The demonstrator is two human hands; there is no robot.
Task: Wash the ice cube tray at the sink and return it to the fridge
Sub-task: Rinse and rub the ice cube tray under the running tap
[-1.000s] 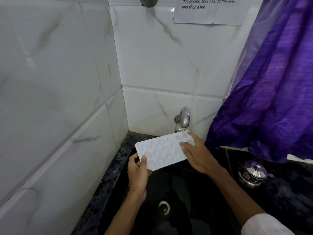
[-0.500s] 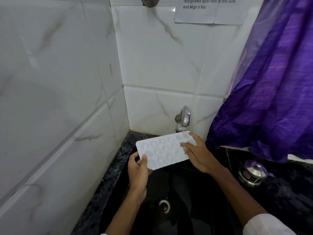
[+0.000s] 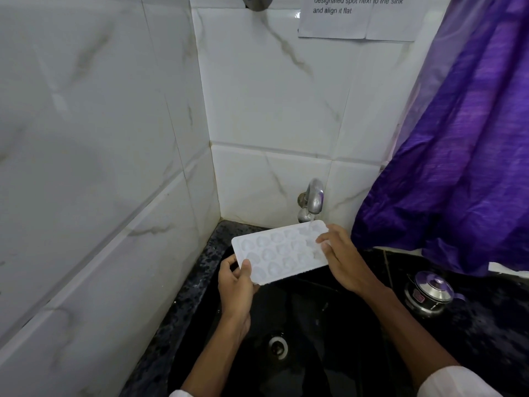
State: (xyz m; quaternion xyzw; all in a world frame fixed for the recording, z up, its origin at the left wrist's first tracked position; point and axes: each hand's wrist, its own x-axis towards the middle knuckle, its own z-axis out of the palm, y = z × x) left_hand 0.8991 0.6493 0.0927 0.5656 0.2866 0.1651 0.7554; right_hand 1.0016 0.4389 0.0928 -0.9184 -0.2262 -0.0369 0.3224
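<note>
A white ice cube tray (image 3: 279,249) with several rounded cells is held over the black sink (image 3: 329,325), its far right corner under the steel tap (image 3: 314,198). A thin stream of water falls from the tap onto that corner. My left hand (image 3: 236,285) grips the tray's near left corner, thumb on top. My right hand (image 3: 342,257) lies on the tray's right end, fingers spread over the cells.
White marble-look tiles form the corner behind and to the left. A purple curtain (image 3: 463,156) hangs at the right. A small steel lidded pot (image 3: 429,293) stands on the dark speckled counter at the right. The drain (image 3: 277,343) sits low in the sink. A paper note (image 3: 355,15) is stuck on the wall.
The tray stays under the tap. My right hand's fingers have shifted slightly over the tray's right end. The left hand keeps its grip.
</note>
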